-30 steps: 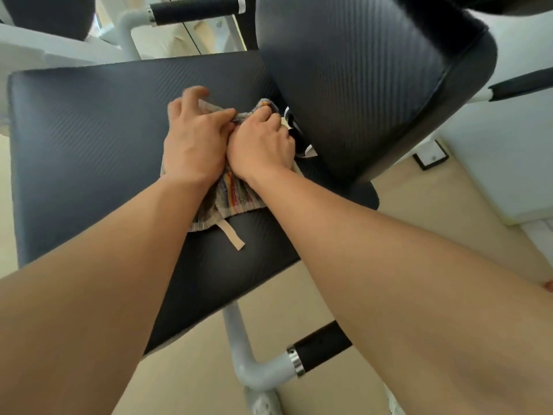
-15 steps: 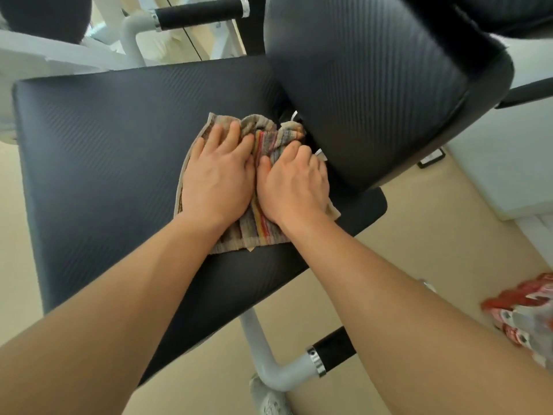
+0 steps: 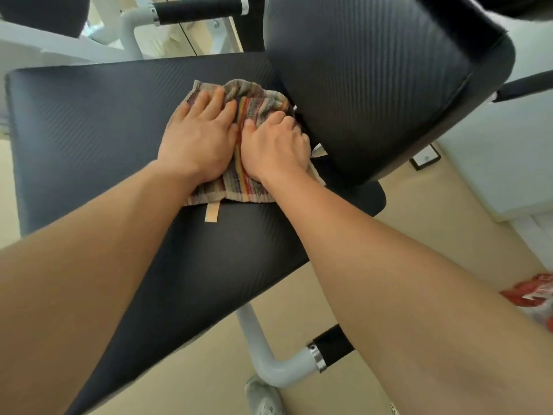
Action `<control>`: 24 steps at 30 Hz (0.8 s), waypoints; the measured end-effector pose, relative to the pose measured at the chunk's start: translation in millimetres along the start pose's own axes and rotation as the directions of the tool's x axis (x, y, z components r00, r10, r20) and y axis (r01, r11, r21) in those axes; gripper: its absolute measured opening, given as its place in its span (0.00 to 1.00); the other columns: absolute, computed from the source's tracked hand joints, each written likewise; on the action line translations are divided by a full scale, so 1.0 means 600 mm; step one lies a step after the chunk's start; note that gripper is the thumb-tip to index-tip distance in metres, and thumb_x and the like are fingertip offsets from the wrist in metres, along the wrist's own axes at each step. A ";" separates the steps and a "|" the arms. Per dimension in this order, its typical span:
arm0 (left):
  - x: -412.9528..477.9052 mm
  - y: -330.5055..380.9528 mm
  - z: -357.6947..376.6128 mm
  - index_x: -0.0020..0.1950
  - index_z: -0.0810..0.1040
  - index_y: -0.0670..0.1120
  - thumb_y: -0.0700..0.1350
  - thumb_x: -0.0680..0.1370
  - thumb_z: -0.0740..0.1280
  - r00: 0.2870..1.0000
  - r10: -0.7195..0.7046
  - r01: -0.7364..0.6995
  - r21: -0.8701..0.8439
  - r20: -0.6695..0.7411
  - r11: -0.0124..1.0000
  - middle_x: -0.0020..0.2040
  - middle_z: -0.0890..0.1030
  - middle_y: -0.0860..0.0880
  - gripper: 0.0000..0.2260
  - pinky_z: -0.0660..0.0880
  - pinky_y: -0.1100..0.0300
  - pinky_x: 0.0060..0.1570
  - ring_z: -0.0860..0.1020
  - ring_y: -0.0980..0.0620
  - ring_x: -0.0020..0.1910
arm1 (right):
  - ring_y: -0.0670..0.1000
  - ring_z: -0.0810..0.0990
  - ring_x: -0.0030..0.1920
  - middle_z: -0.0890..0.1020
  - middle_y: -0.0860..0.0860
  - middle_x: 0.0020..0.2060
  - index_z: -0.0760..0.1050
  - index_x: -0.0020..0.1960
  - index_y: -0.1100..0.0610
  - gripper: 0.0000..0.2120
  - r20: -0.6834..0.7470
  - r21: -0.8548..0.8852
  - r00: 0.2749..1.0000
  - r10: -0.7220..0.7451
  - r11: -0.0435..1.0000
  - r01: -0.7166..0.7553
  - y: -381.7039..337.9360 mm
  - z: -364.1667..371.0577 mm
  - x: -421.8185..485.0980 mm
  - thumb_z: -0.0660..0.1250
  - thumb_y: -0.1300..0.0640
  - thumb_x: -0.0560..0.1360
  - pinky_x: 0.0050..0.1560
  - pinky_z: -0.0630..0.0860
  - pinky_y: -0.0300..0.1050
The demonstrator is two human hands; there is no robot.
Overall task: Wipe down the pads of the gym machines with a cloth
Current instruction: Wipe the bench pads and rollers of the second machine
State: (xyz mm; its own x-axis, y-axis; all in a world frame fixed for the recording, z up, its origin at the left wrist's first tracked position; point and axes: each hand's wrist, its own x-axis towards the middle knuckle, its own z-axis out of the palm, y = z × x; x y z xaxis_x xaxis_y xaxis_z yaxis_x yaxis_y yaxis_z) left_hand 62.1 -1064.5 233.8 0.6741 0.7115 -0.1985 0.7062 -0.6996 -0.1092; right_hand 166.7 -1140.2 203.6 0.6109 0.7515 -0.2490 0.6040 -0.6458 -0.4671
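A striped, grey-brown cloth (image 3: pixel 254 100) lies bunched on the black seat pad (image 3: pixel 89 130) of a gym machine, close to where the seat meets the upright back pad (image 3: pixel 374 79). My left hand (image 3: pixel 200 139) presses flat on the cloth's left half, fingers spread. My right hand (image 3: pixel 275 145) presses on its right half with fingers curled, right against the base of the back pad. A beige tag (image 3: pixel 212 215) sticks out from the cloth's near edge.
A grey frame tube with a black grip (image 3: pixel 332 345) juts out below the seat. Another black grip (image 3: pixel 197 9) crosses the top, a third (image 3: pixel 520 88) shows at right. Beige floor surrounds the machine; a red and white pack (image 3: pixel 535 295) lies at right.
My hands went from bunched fists gripping the cloth to lying flatter on it. The cloth spread out and slid slightly towards me on the seat pad.
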 end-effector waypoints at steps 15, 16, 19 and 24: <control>-0.297 0.018 -0.006 0.83 0.48 0.52 0.58 0.85 0.41 1.000 0.009 -0.009 0.004 -0.007 1.000 0.83 0.47 0.50 0.26 0.45 0.49 0.80 0.46 0.49 0.82 | 0.57 0.42 0.81 0.44 0.59 0.81 0.42 0.82 0.60 0.33 0.051 -0.058 0.987 -0.153 0.986 0.156 0.011 0.014 -0.250 0.43 0.42 0.84 0.80 0.41 0.55; -0.318 0.003 -0.008 0.83 0.48 0.52 0.58 0.85 0.41 1.000 0.013 -0.013 0.010 -0.006 1.000 0.83 0.47 0.50 0.26 0.44 0.49 0.80 0.45 0.49 0.82 | 0.57 0.41 0.81 0.44 0.59 0.81 0.42 0.82 0.59 0.33 0.052 -0.040 0.986 -0.160 0.986 0.162 0.003 0.017 -0.271 0.43 0.42 0.84 0.80 0.40 0.55; -0.375 -0.032 -0.013 0.83 0.45 0.53 0.60 0.85 0.39 1.000 0.018 -0.018 0.016 0.023 1.000 0.83 0.44 0.51 0.27 0.42 0.50 0.80 0.42 0.51 0.82 | 0.57 0.41 0.81 0.44 0.59 0.81 0.43 0.82 0.59 0.34 0.039 -0.025 0.990 -0.139 0.990 0.140 -0.026 0.029 -0.332 0.42 0.41 0.83 0.80 0.40 0.55; -0.461 -0.066 -0.008 0.83 0.49 0.51 0.58 0.84 0.39 0.999 0.026 -0.026 -0.020 -0.039 0.999 0.83 0.47 0.50 0.27 0.45 0.48 0.80 0.44 0.50 0.82 | 0.58 0.43 0.81 0.47 0.59 0.82 0.45 0.82 0.59 0.35 -0.015 -0.018 0.992 -0.125 0.992 0.125 -0.060 0.053 -0.403 0.42 0.39 0.83 0.80 0.42 0.56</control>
State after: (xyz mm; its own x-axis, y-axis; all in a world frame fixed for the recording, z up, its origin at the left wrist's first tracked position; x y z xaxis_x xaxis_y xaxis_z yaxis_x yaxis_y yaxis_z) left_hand -151.1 -1233.5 297.9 0.6998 0.6954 -0.1635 0.6925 -0.7165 -0.0841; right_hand -19.3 -1294.3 253.5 0.5383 0.8242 -0.1760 0.6843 -0.5493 -0.4796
